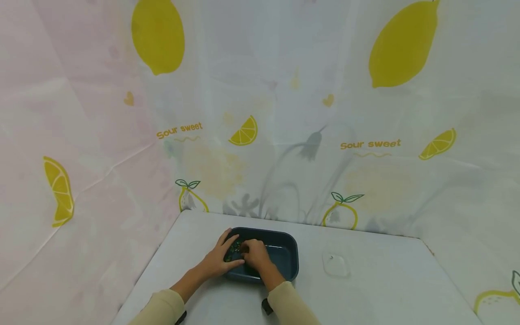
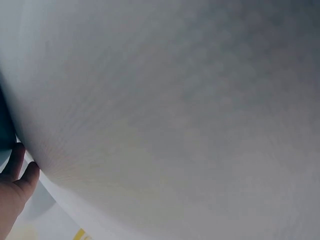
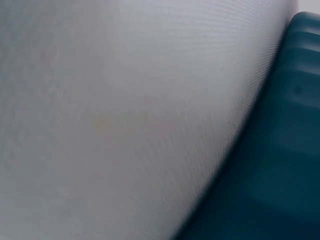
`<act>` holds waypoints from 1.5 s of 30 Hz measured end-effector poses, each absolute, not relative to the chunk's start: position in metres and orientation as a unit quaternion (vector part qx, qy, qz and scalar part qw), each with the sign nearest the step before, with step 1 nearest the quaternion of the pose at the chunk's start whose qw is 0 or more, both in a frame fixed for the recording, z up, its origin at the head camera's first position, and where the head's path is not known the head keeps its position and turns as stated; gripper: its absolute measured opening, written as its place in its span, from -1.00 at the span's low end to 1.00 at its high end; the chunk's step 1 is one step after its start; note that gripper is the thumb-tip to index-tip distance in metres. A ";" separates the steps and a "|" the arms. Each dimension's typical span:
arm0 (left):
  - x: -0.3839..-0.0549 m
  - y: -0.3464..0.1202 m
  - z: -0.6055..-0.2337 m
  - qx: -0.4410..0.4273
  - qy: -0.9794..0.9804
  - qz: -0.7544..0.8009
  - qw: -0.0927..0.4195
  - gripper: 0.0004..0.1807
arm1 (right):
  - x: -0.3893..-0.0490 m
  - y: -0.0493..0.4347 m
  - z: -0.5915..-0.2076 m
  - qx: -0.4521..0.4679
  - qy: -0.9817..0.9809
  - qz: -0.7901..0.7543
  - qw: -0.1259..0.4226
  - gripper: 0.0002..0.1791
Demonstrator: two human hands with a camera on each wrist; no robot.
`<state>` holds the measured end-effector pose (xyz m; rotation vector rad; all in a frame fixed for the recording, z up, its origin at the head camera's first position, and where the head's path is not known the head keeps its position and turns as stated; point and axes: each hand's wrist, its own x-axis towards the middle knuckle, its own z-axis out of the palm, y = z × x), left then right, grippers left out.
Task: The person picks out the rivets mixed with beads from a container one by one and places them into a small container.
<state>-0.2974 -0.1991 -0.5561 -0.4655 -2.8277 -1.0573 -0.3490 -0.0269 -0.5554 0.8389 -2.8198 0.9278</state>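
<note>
A dark blue rectangular dish stands on the white table. Small green bits lie at its left end; what they are is too small to tell. My left hand rests at the dish's left end, thumb and fingers spread around the bits. In the left wrist view, fingers show near a dark edge. My right hand reaches into the dish beside the bits, its fingers bent downward. Its fingertips are partly hidden, so anything between them cannot be made out. The right wrist view shows the dish's ridged outer wall.
To the right of the dish lies a clear, see-through container or lid on the table. A lemon-printed sheet hangs behind the table and along its left side. A dark object sits by the right wrist.
</note>
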 end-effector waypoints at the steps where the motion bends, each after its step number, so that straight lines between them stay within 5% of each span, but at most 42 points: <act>1: -0.297 -0.199 -0.556 -0.153 -0.925 -0.345 0.044 -0.06 | -0.349 -0.027 -0.556 0.272 -0.913 0.304 0.025 -0.89; 10: -0.298 -0.200 -0.558 -0.154 -0.927 -0.339 0.050 -0.08 | -0.353 -0.026 -0.560 0.259 -0.907 0.332 -0.020 -0.92; 45: -0.299 -0.198 -0.558 -0.154 -0.926 -0.339 0.056 -0.07 | -0.354 -0.022 -0.560 0.271 -0.865 0.419 -0.044 -0.90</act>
